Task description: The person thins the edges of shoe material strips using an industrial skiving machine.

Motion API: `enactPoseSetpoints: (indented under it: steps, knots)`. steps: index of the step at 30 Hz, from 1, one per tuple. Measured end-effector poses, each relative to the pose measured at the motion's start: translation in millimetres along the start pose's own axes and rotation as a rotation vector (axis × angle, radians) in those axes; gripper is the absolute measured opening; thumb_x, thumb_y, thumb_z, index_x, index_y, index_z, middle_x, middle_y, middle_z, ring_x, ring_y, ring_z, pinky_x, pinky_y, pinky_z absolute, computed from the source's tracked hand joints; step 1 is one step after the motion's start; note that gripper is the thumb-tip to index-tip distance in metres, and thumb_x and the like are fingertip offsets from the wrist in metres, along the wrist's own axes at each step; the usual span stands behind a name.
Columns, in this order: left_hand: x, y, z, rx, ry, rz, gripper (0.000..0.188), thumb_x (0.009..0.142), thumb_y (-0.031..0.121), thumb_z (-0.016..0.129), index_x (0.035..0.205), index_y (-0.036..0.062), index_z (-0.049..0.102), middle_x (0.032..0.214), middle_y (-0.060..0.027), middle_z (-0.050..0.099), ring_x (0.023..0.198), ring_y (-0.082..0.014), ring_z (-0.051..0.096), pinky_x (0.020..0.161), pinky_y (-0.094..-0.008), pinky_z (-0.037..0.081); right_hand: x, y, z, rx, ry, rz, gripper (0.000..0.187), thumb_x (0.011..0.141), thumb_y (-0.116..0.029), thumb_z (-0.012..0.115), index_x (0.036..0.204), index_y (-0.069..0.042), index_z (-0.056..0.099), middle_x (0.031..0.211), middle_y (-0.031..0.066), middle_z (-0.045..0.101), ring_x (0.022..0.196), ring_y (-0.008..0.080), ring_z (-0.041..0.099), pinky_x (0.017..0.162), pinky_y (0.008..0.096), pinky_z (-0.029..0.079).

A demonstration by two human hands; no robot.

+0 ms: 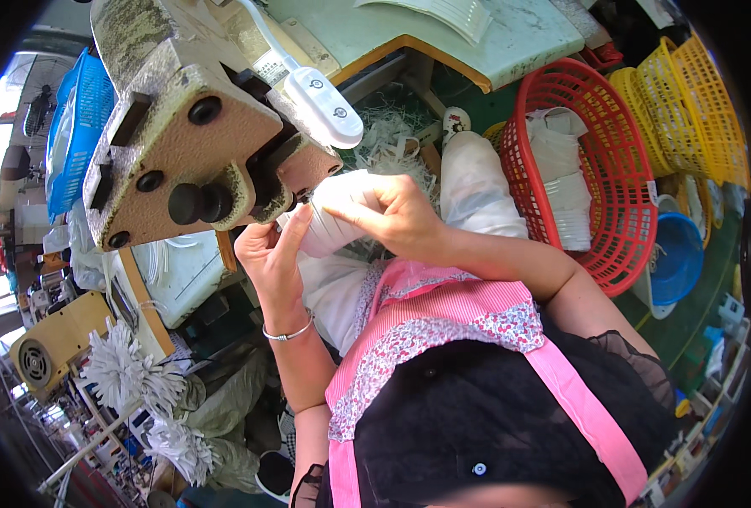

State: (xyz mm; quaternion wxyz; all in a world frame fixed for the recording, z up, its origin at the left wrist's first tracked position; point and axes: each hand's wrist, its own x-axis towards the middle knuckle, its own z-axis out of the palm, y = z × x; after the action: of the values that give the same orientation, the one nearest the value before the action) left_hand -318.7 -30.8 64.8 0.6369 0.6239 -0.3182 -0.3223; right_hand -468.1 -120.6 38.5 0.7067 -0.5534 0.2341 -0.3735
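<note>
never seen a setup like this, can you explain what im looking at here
There's no robot here. One picture, from a wide fisheye camera on a person's head, looks down past their pink-strapped apron, so straight edges look bent. The bulky beige thing is a machine head. Just beside it, the right hand holds a white ribbed piece; the left hand's fingers are at its edge, though whether they pinch it is unclear. More white pieces lie on the pale green tabletop, and others sit in the red basket at the right.
</note>
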Motion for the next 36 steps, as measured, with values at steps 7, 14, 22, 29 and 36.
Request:
enactPoseSetpoints:
  steps: [7, 14, 22, 29, 36]
  knots:
    - [-4.7, -2.9, 1.5, 0.036, 0.03, -0.011, 0.008, 0.086, 0.001, 0.072, 0.092, -0.0039, 0.071, 0.079, 0.0014, 0.062, 0.067, -0.0025, 0.049, 0.06, -0.0171, 0.034, 21.2, -17.3, -22.8, -0.158, -0.226, 0.035, 0.017, 0.088, -0.01, 0.074, 0.097, 0.003, 0.071, 0.085, 0.0005, 0.07, 0.077, 0.0028, 0.058, 0.066, 0.0218, 0.048]
    - [-4.0, -1.9, 1.9, -0.016, 0.048, 0.037, 0.009, 0.086, 0.001, 0.073, 0.092, -0.005, 0.071, 0.082, -0.0024, 0.066, 0.071, -0.006, 0.056, 0.067, -0.0188, 0.042, 21.7, -10.0, -26.8, -0.013, -0.127, 0.091, 0.015, 0.088, -0.014, 0.073, 0.088, 0.0, 0.068, 0.077, 0.0, 0.068, 0.072, 0.0023, 0.056, 0.064, 0.022, 0.046]
    - [-4.8, -2.8, -3.3, 0.019, 0.048, 0.031, 0.01, 0.086, 0.001, 0.072, 0.093, -0.0058, 0.071, 0.086, -0.004, 0.068, 0.077, -0.0075, 0.06, 0.073, -0.021, 0.046, 21.8, -12.4, -23.6, -0.094, -0.132, 0.122, 0.012, 0.086, -0.006, 0.074, 0.095, 0.002, 0.07, 0.087, 0.0043, 0.072, 0.079, 0.0063, 0.065, 0.07, 0.0235, 0.052]
    - [-4.2, 4.0, 12.5, 0.028, 0.038, 0.056, 0.008, 0.084, -0.004, 0.074, 0.091, -0.0072, 0.07, 0.081, -0.0023, 0.068, 0.069, -0.0032, 0.057, 0.064, -0.0154, 0.044, 34.5, -9.7, -28.7, 0.036, -0.129, 0.036, 0.017, 0.083, -0.015, 0.078, 0.081, -0.001, 0.069, 0.073, 0.0007, 0.069, 0.068, 0.0024, 0.058, 0.061, 0.0217, 0.046]
    - [-8.8, 2.1, 10.6, 0.054, 0.098, 0.076, 0.009, 0.084, 0.0, 0.073, 0.091, -0.0054, 0.071, 0.084, -0.0032, 0.068, 0.076, -0.007, 0.06, 0.073, -0.0199, 0.045, 35.7, -14.0, -30.6, -0.07, -0.222, 0.078, 0.01, 0.086, -0.003, 0.074, 0.093, 0.003, 0.07, 0.09, 0.01, 0.074, 0.084, 0.0111, 0.068, 0.076, 0.0254, 0.054]
